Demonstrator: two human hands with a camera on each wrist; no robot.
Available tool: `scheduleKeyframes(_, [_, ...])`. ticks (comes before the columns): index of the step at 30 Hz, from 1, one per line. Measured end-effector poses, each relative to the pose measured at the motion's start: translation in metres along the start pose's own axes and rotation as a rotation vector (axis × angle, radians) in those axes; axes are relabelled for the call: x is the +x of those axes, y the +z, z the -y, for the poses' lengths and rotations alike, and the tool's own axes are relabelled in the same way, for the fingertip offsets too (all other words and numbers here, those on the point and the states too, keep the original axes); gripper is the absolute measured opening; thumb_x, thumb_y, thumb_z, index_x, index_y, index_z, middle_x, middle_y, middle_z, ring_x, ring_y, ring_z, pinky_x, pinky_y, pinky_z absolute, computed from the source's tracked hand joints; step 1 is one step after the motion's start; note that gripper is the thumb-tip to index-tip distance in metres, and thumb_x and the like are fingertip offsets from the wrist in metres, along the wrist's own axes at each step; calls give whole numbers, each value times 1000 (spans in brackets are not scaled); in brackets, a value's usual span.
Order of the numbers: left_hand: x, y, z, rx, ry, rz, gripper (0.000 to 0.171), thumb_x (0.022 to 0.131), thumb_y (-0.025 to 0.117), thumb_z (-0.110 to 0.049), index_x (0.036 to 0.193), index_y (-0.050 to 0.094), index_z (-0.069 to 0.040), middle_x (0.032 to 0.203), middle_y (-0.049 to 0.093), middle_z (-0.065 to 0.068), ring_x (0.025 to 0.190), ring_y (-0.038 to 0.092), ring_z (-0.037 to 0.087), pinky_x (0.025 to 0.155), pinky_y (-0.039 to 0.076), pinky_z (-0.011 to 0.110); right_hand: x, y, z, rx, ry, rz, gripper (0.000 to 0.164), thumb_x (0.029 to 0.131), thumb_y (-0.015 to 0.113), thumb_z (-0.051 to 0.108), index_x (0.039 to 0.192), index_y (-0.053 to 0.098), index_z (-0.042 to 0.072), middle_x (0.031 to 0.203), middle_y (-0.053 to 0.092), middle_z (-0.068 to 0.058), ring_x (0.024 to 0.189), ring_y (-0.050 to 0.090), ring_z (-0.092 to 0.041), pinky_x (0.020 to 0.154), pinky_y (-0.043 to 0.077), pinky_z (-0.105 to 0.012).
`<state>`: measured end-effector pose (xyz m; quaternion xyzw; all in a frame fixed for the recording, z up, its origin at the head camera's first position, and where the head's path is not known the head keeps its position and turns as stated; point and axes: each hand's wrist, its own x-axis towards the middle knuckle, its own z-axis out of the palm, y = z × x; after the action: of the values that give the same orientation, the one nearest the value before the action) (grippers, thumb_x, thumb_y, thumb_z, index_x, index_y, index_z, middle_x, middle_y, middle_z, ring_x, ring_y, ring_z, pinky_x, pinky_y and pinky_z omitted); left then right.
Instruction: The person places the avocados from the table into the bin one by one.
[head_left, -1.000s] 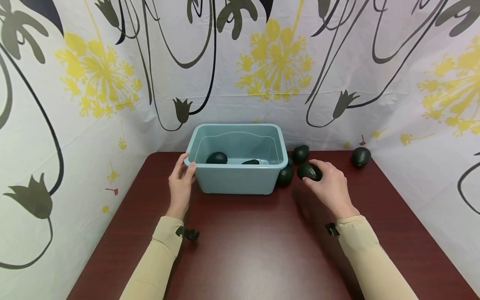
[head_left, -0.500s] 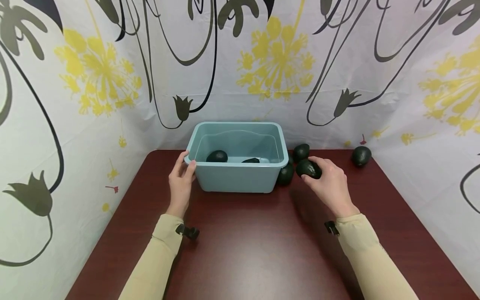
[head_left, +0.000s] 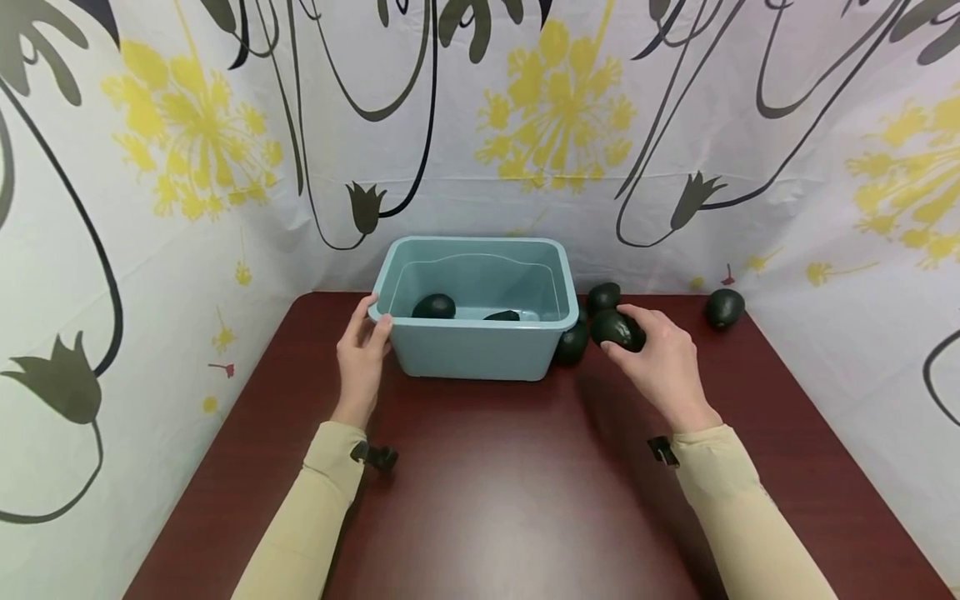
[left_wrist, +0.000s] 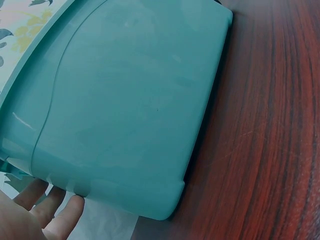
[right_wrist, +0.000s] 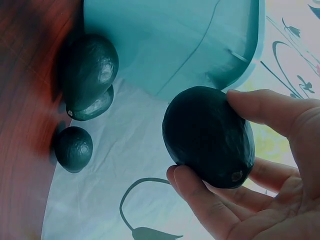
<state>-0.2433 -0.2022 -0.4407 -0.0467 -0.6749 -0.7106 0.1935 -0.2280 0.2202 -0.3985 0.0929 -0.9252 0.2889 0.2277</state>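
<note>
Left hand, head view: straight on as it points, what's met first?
Likely the blue bin: the left hand appears to touch its near-left corner, though exact depth is hard to judge.

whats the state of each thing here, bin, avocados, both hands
bin, upright, open-topped
avocados in bin, two visible, one mostly hidden by front wall
avocados beside bin, three, clustered on the table
held avocado, whole, lifted
far-right avocado, on the table, apart
left hand, holding bin's front left corner
right hand, gripping the held avocado
</note>
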Motion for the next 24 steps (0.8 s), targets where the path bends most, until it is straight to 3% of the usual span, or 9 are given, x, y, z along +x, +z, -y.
scheduleKeyframes(5, [-1, -1, 0, 18, 5, 4, 56, 99, 67, -32, 150, 49, -19, 148, 48, 16, 128, 52, 28, 101, 47, 50, -2, 1, 3, 12, -9, 0, 55, 86, 81, 27, 136, 62, 14, 126, 62, -11, 105, 59, -33, 84, 50, -55])
scheduleKeyframes(12, [-1, 0, 0, 19, 6, 1, 55, 99, 67, -32, 150, 49, -20, 148, 49, 16, 128, 53, 24, 100, 47, 50, -2, 0, 6, 12, -29, -25, 55, 84, 82, 26, 134, 63, 14, 124, 63, -10, 104, 60, -32, 83, 49, -53])
scheduleKeyframes(24, [-2, 2, -2, 19, -4, -10, 54, 99, 66, -30, 150, 49, -21, 150, 46, 18, 131, 50, 31, 102, 44, 53, 1, -8, 16, 17, -52, -51, 56, 84, 82, 28, 134, 64, 14, 127, 64, -10, 109, 60, -31, 87, 48, -52])
